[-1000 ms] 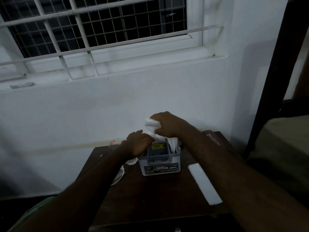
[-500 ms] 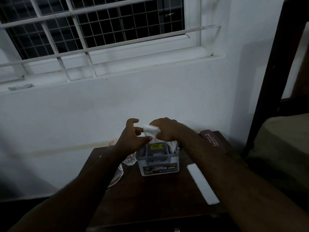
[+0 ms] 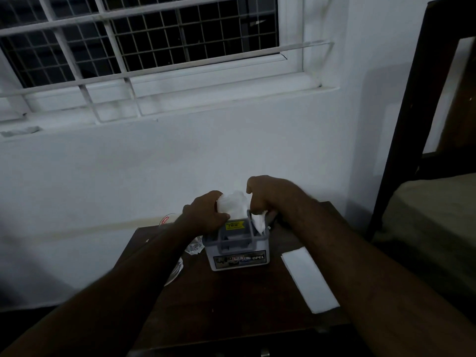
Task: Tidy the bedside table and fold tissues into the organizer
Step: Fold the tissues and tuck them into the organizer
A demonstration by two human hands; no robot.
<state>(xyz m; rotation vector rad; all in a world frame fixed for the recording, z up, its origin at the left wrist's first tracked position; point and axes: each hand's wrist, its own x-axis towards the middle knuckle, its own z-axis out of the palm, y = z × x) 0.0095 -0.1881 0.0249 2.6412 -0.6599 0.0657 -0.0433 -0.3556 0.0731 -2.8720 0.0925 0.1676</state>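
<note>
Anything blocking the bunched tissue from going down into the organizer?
Nothing visible. The left hand holds the tissue directly over the organizer; the right hand pinches another tissue in the right compartment, beside it.

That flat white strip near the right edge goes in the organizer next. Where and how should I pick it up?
Probably by its near end, coming from the right. The strip lies flat on the table, its near corner right at the table's right edge, so fingers could slide it slightly over the edge and pinch it top and bottom.
</note>
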